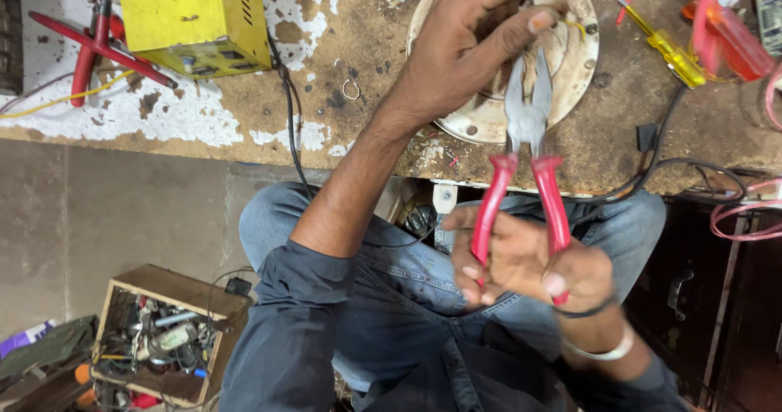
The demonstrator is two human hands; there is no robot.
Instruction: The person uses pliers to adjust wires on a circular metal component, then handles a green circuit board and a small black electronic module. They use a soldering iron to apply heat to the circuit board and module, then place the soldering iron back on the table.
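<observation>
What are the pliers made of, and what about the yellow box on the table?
The pliers look like dull grey metal at the jaws, probably steel; their red handles look smooth and shiny, likely a plastic or rubber coating. The yellow box looks like painted sheet metal, judging by its flat folded faces and cut vent slots, though I can't be sure.

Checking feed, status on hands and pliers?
Right hand grips red-handled pliers. Left hand pinches something small at the plier tips, over the round plate. Black cable close beside the handles.

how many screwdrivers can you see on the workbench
2: a yellow-handled screwdriver lies right of the round white plate, and a red-handled screwdriver lies just beyond it near the right edge. Clutter there may hide others.
</observation>
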